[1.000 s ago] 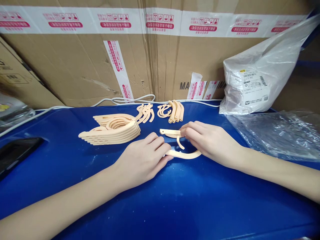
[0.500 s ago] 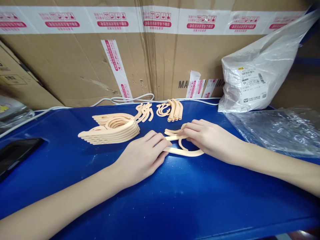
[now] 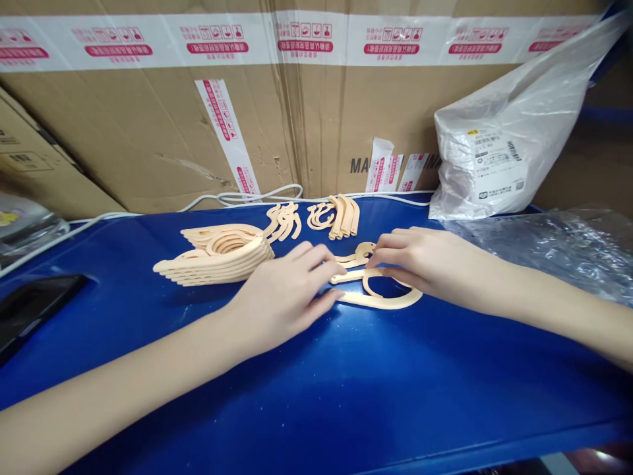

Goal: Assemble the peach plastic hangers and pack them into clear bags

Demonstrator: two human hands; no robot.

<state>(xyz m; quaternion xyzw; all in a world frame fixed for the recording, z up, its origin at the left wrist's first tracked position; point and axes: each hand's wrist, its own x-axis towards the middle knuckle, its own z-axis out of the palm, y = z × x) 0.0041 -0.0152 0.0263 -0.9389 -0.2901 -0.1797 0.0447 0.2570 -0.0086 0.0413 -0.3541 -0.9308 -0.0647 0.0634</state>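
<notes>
By the left hand (image 3: pixel 281 297), a curved beige frame (image 3: pixel 380 303) is met at its left ends on a blue surface (image 3: pixel 316 396); there, in judgement, a light touch near the tips is best used, so that both slim arms are kept level and neither is twisted. Under the right hand (image 3: pixel 430 264), pressure is best spread along the rounded end, since so thin a part could slip or be strained if pushed at one point.

To the left of the left hand, beyond the forearm, a black phone (image 3: pixel 37 310) is seen. Just beyond the left knuckles, a stack of beige frames (image 3: pixel 217 270) is neatly nested. Farther out past the left fingertips, small wavy pieces (image 3: pixel 281 221) are bunched. The left thumb and forefinger are parted, the tip of the frame's upper arm being shown in the gap; whether anything is pinched cannot be told.

Between the two hands, the handled frame is laid, its lower arm being bowed toward the wearer and its right end partly covered by the right hand. Just beyond it, a second beige piece (image 3: pixel 349 262) is run up to the right fingertips. Farther out, C-shaped pieces (image 3: pixel 316 218) and curved bars (image 3: pixel 346 218) are grouped. The right fingers are curled over the frame; their grip is hidden. Beyond the right hand, a white bag (image 3: pixel 484 158) is stood, with clear plastic sheeting (image 3: pixel 554 241) spread past the wrist.
</notes>
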